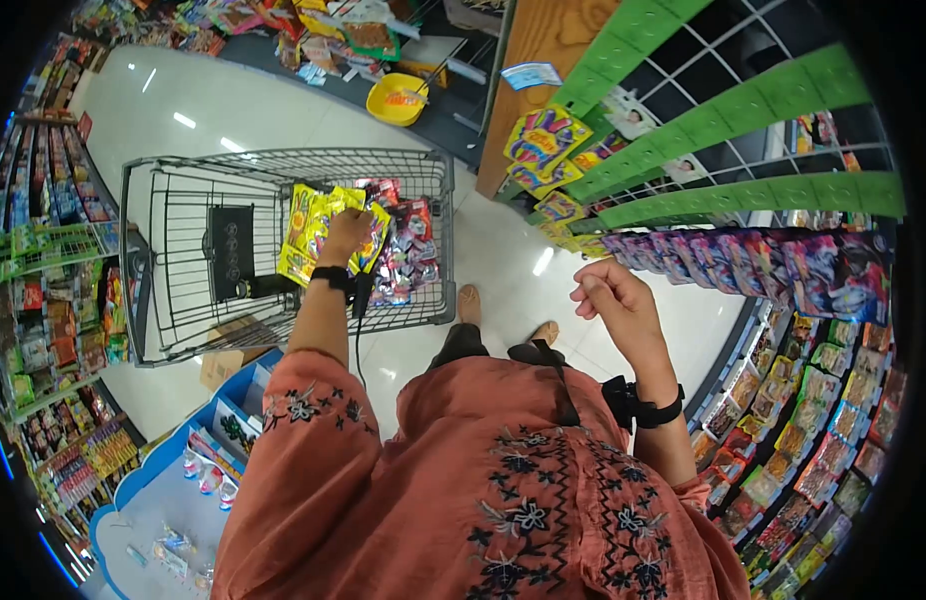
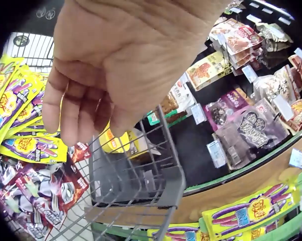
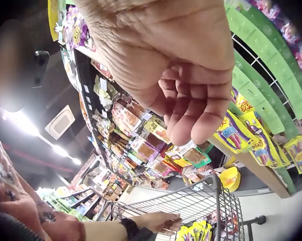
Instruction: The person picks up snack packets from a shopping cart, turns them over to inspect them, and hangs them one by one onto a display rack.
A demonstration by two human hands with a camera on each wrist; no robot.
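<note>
My left hand (image 1: 348, 235) is over a pile of yellow candy packets (image 1: 306, 225) inside a grey wire shopping cart (image 1: 303, 155). Its fingers hang slightly bent beside the packets in the left wrist view, with nothing between them. Shiny red and purple packets (image 2: 43, 193) lie next to the yellow ones. On the other side, my right hand (image 1: 623, 310) is raised in front of the hanging rack, its fingers loosely curled and holding nothing. Yellow packets (image 3: 236, 133) hang on the rack beyond it, like those in the cart.
Green strips (image 1: 733, 195) cross the wire rack, with a row of purple packets (image 1: 723, 262) below. A yellow basket (image 1: 396, 98) sits on the far counter. Stocked shelves (image 1: 63, 330) line the left, and a blue-edged display stand (image 1: 148, 500) is near the lower left.
</note>
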